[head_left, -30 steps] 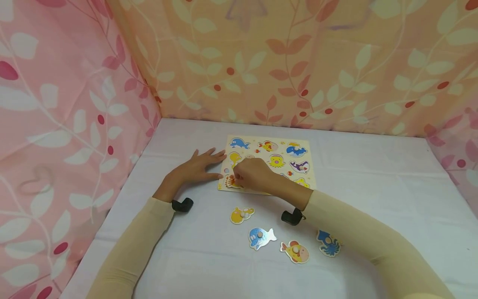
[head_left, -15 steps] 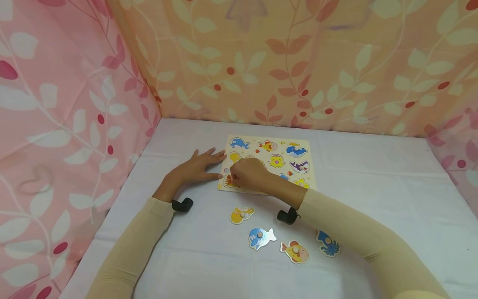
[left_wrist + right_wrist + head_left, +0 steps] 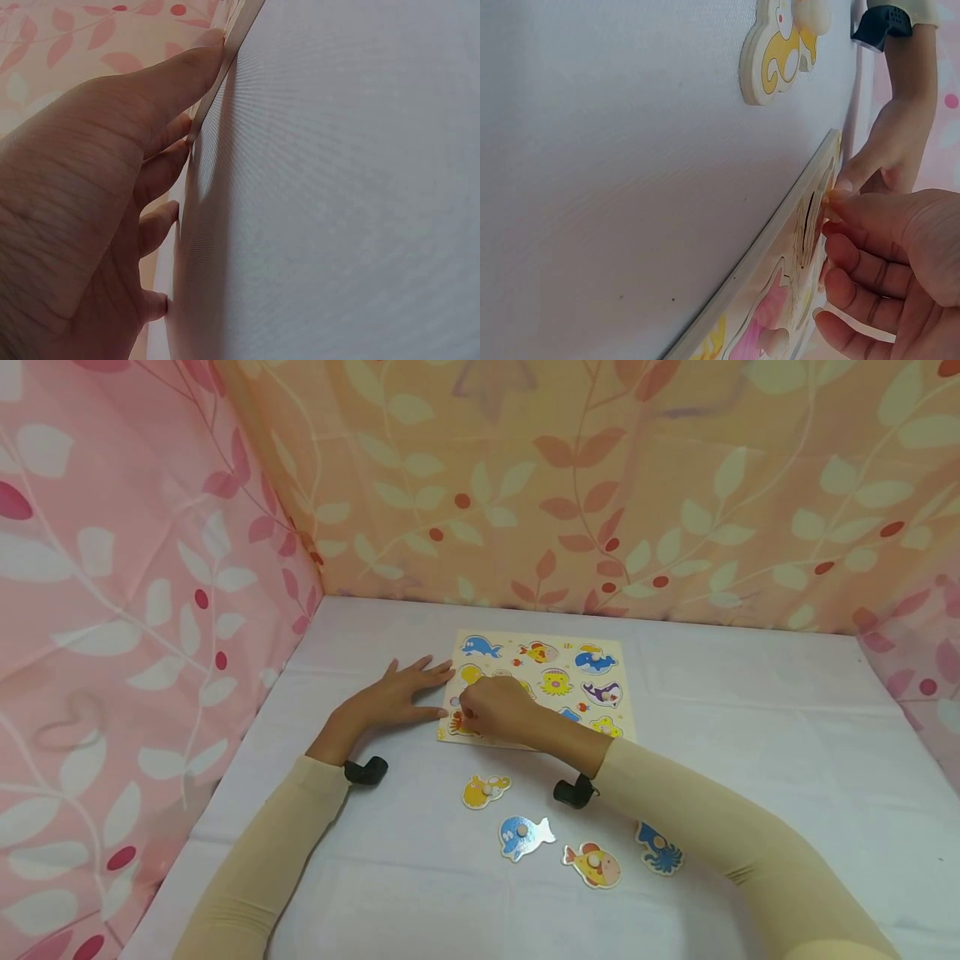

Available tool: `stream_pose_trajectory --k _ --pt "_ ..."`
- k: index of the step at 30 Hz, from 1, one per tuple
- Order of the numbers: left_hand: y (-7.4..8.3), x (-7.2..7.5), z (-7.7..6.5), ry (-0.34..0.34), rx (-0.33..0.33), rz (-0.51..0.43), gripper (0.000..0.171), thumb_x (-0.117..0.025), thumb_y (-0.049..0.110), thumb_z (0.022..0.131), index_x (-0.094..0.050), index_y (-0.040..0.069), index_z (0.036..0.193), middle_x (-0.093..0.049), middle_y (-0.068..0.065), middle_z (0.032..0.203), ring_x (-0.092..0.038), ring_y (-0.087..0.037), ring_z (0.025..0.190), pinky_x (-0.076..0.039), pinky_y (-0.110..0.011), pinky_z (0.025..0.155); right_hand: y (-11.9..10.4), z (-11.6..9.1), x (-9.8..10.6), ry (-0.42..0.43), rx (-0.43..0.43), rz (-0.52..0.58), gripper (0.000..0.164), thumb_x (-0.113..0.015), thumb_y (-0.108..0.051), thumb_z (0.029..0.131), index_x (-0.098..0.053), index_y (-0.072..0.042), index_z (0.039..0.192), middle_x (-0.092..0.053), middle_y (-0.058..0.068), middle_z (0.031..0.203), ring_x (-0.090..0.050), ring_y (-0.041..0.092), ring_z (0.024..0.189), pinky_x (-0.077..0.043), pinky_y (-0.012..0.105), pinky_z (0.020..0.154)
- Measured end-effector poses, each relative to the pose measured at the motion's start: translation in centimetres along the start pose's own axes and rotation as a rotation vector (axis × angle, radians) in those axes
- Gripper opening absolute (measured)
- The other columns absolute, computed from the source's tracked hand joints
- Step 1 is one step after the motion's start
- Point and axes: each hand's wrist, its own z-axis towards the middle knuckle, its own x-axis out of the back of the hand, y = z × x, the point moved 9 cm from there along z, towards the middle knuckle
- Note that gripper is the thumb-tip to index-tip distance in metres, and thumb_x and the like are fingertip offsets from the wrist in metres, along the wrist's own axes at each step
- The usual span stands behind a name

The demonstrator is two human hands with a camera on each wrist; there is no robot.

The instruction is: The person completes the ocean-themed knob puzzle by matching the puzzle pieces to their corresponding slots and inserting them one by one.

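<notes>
A cream peg-puzzle board (image 3: 512, 638) with sea-animal pictures lies on the white cloth. My right hand (image 3: 498, 710) is over its lower left corner, with thumb and index finger pinching an orange-red crab puzzle piece (image 3: 457, 725). In the right wrist view, this piece (image 3: 810, 232) lies within its outline on the board, and the fingertips hide its knob. My left hand (image 3: 393, 695) lies spread at the board's left side. Up close in the left wrist view, the thumb of that hand (image 3: 90, 165) touches the board's edge (image 3: 241, 34), the other fingers extended.
Several loose knobbed pieces lie in front of the board: a yellow one (image 3: 476, 793), a blue fish-shaped one (image 3: 536, 835), a pink-yellow fish (image 3: 606, 872) and a blue squid-like one (image 3: 663, 860) beside the right sleeve. A pink piece (image 3: 759, 319) sits in the board.
The right hand has shifted slightly left over the crab corner, its forearm and sleeve along with it. The left hand and the loose pieces have stayed put.
</notes>
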Motion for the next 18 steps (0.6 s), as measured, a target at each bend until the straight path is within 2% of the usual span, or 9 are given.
stream_pose_trajectory --k 12,18 --pt "-0.14 -0.15 -0.02 0.002 0.008 0.001 0.083 -0.064 0.065 0.090 -0.033 0.032 0.159 -0.023 0.015 0.166 -0.006 -0.022 0.157 0.006 -0.066 0.119 -0.20 0.19 -0.15 -0.026 -0.002 0.019 0.012 -0.074 -0.023 0.095 -0.073 -0.016 0.085 -0.061 -0.007 0.069 -0.055 0.012 0.067 -0.042 0.024 0.060" --pt "-0.14 -0.03 -0.02 -0.004 -0.004 -0.003 0.083 -0.063 0.066 0.090 -0.033 0.031 0.159 -0.023 0.014 0.166 -0.006 -0.024 0.157 0.006 -0.067 0.118 -0.22 0.17 -0.21 -0.002 0.011 0.020 0.015 -0.073 -0.022 0.095 -0.071 -0.015 0.083 -0.058 -0.006 0.068 -0.054 0.012 0.066 -0.041 0.023 0.059"
